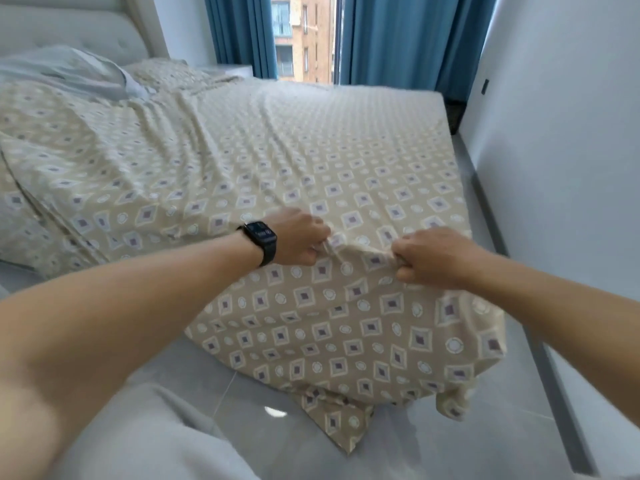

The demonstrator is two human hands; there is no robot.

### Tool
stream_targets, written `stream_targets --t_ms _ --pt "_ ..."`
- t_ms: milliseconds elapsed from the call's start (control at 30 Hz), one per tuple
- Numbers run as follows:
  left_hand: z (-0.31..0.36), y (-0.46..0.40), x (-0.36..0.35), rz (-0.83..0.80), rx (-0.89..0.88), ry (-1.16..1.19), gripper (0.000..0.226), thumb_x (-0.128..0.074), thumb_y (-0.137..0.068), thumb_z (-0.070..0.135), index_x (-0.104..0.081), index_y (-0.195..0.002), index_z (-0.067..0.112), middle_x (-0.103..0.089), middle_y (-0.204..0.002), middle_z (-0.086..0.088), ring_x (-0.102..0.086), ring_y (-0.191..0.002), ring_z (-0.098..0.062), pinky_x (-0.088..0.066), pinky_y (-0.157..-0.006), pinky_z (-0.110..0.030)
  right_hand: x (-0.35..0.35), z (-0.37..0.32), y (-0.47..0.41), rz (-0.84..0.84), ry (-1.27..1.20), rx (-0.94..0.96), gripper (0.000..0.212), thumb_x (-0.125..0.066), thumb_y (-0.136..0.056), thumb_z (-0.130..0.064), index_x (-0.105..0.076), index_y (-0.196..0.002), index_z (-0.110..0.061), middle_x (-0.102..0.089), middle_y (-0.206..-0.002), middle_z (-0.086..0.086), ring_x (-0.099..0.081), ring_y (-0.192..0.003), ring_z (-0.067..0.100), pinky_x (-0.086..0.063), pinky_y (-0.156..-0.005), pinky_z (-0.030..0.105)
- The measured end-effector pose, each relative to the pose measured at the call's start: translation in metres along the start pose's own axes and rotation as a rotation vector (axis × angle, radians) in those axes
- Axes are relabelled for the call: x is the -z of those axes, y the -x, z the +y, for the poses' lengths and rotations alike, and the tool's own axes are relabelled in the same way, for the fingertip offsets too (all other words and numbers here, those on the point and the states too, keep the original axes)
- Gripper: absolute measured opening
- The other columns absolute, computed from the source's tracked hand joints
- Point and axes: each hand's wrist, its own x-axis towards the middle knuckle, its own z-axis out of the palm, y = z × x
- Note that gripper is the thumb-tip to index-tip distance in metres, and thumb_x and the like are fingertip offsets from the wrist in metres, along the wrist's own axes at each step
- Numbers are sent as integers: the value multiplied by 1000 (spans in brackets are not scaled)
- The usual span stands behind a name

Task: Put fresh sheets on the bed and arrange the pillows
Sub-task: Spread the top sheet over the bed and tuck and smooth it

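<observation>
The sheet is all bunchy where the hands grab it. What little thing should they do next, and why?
Probably pull the sheet gently toward the foot of the bed. Both the left hand and the right hand pinch it there, and wrinkles run across it from the pillows, so a tug should flatten them.

A single head-worn view looks forward and down from the foot corner of the bed (pixel 311 140), close above the fingers (pixel 320 242); beyond the fingers it faces the curtains (pixel 398 36).

Left hand (pixel 300 237), right hand (pixel 429 256), both pinching patterned sheet (pixel 311 161)
</observation>
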Motion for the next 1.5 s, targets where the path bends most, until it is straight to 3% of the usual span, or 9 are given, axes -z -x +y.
stream_targets --t_ms 300,633,767,933,1067,1167,1267,1400,1500 --pt "-12 -6 10 51 -39 146 14 -62 -73 21 -50 -69 16 -51 -64 5 -41 -51 -15 -26 -47 -26 9 12 -10 45 8 55 20 -51 -86 -36 -48 -75 -20 -56 -74 -3 -54 -61 21 -32 -54 33" --pt "-16 -33 20 -160 -80 160 29 -60 -68 31 -32 -59 36 -52 -61 7 -43 -52 -8 -31 -51 -26 15 18 -19 -6 -10 159 25 -48 -85 -37 -39 -70 -20 -52 -69 -2 -46 -55 18 -31 -51 32" --pt "-13 -47 5 -122 -20 394 38 -59 -75 53 -43 -62 21 -51 -57 2 -47 -53 -17 -40 -49 -31 6 24 -30 31 -181 111 28 -44 -80 -48 -44 -70 -22 -52 -69 -6 -52 -70 18 -35 -59 27" --pt "-9 -65 -9 173 29 459 40 -49 -87 71 -56 -98 33 -54 -96 16 -51 -87 -9 -46 -76 -30 -7 23 -50 160 -441 -3 45 -37 -91 -71 -48 -121 -39 -46 -126 -17 -40 -116 10 -33 -98 25" --pt "-10 -75 -25 -22 161 528 83 -34 -81 84 -22 -153 43 -23 -161 10 -19 -149 -15 -17 -123 -38 -21 22 -61 -16 -476 -51 74 -13 -98 -72 10 -159 -38 13 -168 -11 16 -153 10 6 -125 36" --pt "2 -73 -22 -127 191 473 91 -26 -82 88 7 -156 45 10 -167 9 17 -152 -12 7 -125 -41 -21 13 -54 -61 -473 -69 76 -9 -98 -70 31 -153 -36 35 -162 -6 33 -148 13 16 -123 43" --pt "23 -61 -8 -195 253 507 97 -21 -81 91 18 -155 41 23 -164 5 29 -149 -15 12 -123 -45 -19 10 -43 -111 -491 -31 86 -21 -96 -74 29 -154 -35 37 -161 -3 34 -149 18 19 -121 45" --pt "55 -30 21 -409 262 556 95 -16 -83 83 26 -153 35 31 -161 0 33 -147 -21 12 -122 -47 -11 2 -17 -213 -422 -26 81 -37 -98 -47 7 -162 -21 14 -168 11 7 -156 32 0 -121 50" --pt "73 -16 78 -753 300 820 89 -2 -80 85 19 -155 41 31 -161 2 30 -149 -24 12 -121 -55 40 -6 19 -534 -353 32 91 -53 -94 -34 6 -162 -21 27 -164 13 27 -150 36 6 -123 55"
